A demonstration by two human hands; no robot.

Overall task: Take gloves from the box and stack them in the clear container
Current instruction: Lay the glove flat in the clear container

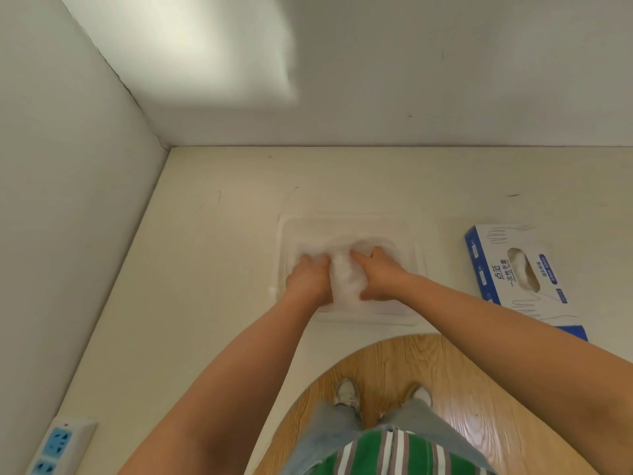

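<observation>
A clear plastic container (416,255) sits on the cream table in front of me. Both hands reach down into it. My left hand (308,277) and my right hand (378,274) lie side by side, pressing on a pile of thin translucent gloves (344,279) that shows between them. The fingers point away from me and look fairly straight, though the fingertips blur into the plastic. To the right lies the blue and white glove box (507,272), flat on the table, with white gloves showing in its oval opening.
A white wall runs along the table's left side and another behind it. A white power strip (56,447) with blue sockets lies at the near left corner. The table's curved cut-out edge is near my body, with wood floor and my feet below.
</observation>
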